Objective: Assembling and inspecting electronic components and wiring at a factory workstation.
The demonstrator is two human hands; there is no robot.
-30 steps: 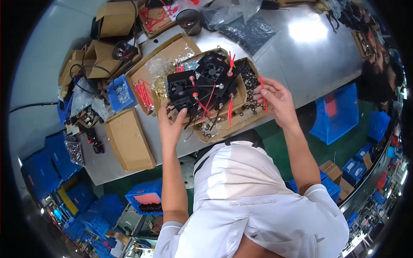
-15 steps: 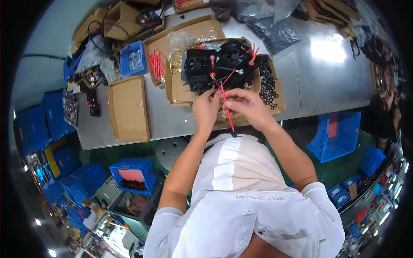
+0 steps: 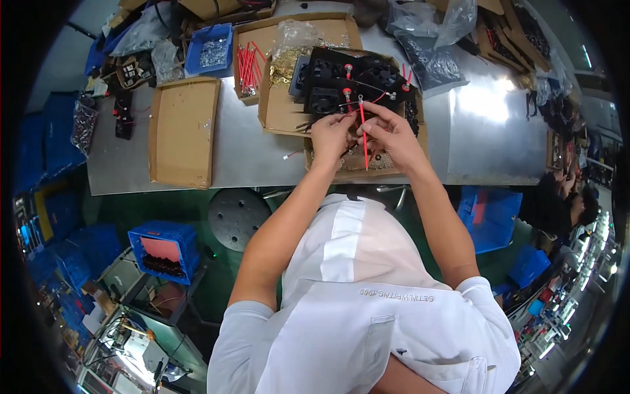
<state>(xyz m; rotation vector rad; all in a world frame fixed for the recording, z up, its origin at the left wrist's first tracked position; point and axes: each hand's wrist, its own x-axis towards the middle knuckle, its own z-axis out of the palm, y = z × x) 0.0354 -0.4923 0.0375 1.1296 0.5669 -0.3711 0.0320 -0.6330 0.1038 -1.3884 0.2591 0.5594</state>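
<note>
My right hand (image 3: pixel 398 141) is closed in a pinch on a red wire (image 3: pixel 365 151), which hangs nearly upright with a metal ring terminal (image 3: pixel 360 98) at its top end. Close beside it, the fingers of my left hand (image 3: pixel 329 139) are pressed together at the near edge of a black fan assembly (image 3: pixel 324 68); what they hold is too small to make out. Several fans, metal posts with red rings and thin wires show on that assembly. Under my hands lies a cardboard tray (image 3: pixel 423 134) of small washers, partly covered.
Left of the assembly are red wires (image 3: pixel 247 71) in a cardboard box, brass-coloured parts (image 3: pixel 283 67), a blue bin (image 3: pixel 209 50) and a cardboard lid (image 3: pixel 182 134). Plastic bags (image 3: pixel 430 62) lie at the back right. A round stool (image 3: pixel 239 218) and blue crates (image 3: pixel 164 249) stand below the table.
The whole view has shifted, with the table appearing higher. The red wire has turned more upright and its ring end now stands out clear above my right fingers. My hands stay close together.
</note>
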